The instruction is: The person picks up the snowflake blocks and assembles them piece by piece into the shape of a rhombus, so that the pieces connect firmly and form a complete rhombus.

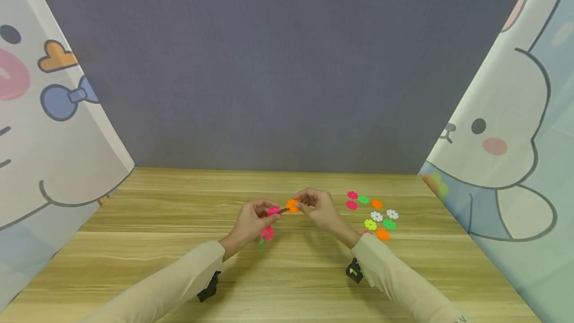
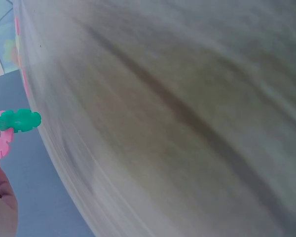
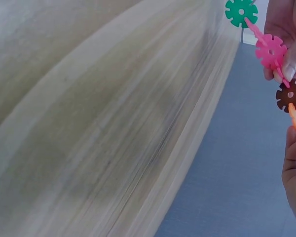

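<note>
A chain of notched plastic snowflake discs stretches between the two hands above the table. The left hand (image 1: 248, 221) pinches a pink disc (image 1: 273, 211) of the chain between thumb and fingers. From there another pink disc (image 1: 267, 233) and a green disc (image 3: 240, 12) hang toward the near side. A brown disc (image 3: 290, 95) joins the held pink part to an orange disc (image 1: 293, 206). The right hand (image 1: 322, 209) pinches that orange disc by its far edge. How deep the orange disc's slot sits in the brown one cannot be told.
On the wooden table (image 1: 134, 243), right of the right hand, lie several loose discs, among them a green disc (image 1: 389, 224), a white disc (image 1: 392, 214), a yellow disc (image 1: 370, 224) and an orange disc (image 1: 382, 235). A grey panel (image 1: 278, 74) stands behind, printed cloths at both sides.
</note>
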`<state>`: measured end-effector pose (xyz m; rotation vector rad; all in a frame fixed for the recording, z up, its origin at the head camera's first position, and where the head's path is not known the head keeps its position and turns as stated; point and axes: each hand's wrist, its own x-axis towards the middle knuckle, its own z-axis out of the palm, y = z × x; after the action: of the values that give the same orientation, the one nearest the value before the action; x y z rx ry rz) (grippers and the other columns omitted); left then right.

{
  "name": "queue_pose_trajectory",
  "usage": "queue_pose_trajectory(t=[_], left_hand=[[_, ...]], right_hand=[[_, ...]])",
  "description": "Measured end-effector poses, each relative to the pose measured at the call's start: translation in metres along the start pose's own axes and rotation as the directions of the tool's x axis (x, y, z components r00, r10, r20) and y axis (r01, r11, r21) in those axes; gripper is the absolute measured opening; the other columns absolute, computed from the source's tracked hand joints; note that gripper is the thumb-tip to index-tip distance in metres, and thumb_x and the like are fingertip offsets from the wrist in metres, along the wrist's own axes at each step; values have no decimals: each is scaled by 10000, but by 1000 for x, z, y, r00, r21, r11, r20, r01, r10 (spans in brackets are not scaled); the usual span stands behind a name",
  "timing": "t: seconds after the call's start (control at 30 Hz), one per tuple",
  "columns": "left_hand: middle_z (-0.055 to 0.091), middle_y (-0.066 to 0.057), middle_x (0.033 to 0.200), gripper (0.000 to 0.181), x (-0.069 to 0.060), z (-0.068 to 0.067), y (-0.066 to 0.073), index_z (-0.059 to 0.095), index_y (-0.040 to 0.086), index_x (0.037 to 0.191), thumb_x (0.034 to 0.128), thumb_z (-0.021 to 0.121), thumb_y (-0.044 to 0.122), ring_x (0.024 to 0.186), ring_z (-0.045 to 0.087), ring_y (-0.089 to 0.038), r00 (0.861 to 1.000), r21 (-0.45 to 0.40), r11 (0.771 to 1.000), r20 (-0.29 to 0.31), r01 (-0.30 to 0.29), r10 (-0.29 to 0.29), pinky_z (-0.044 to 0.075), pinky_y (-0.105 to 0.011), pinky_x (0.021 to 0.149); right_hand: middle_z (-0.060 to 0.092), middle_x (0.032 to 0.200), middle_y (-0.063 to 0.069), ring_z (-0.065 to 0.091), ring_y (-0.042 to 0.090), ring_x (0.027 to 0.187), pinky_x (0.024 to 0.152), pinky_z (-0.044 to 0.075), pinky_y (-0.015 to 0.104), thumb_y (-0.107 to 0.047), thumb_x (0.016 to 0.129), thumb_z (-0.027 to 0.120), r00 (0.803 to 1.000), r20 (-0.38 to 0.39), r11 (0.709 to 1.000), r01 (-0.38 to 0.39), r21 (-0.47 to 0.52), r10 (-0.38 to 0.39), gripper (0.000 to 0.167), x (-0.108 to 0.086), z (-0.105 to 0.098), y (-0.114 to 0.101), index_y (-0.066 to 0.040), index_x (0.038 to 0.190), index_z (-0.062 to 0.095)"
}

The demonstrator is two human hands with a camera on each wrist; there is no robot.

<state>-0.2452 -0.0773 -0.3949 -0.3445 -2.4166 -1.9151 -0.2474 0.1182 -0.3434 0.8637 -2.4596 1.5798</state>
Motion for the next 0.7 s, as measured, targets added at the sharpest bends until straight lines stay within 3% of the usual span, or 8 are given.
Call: queue_pose_trajectory(t=[0.17,0.4,0.7], left_hand=[[705,-144,846,186,0,-1,2,664,17,952,770,703,29,626,566,-147,1000,21,1000,-3,16,-16,458,-208,536],[687,-213,870,173,1,-3,6,661,6,943,776,698,29,574,573,-147,1000,6,1000,10,1,-1,453,-206,478],[702,-165,838,168,2,-5,8,670,25,927,763,705,19,611,593,-181,1000,4,1000,-10,4,-4,440,-192,475]], right_hand=[[626,852,281,574,152,631,533,451,152,130,798,585,1000,2,1000,2,-11,-2,120,1,0,3,147,915,608],[648,868,241,549,43,625,552,497,227,71,813,612,1000,-9,1000,22,18,-21,124,7,2,23,106,932,625],[641,897,237,590,337,724,623,522,234,35,815,629,998,-57,997,14,71,-10,153,7,8,34,92,956,618]])
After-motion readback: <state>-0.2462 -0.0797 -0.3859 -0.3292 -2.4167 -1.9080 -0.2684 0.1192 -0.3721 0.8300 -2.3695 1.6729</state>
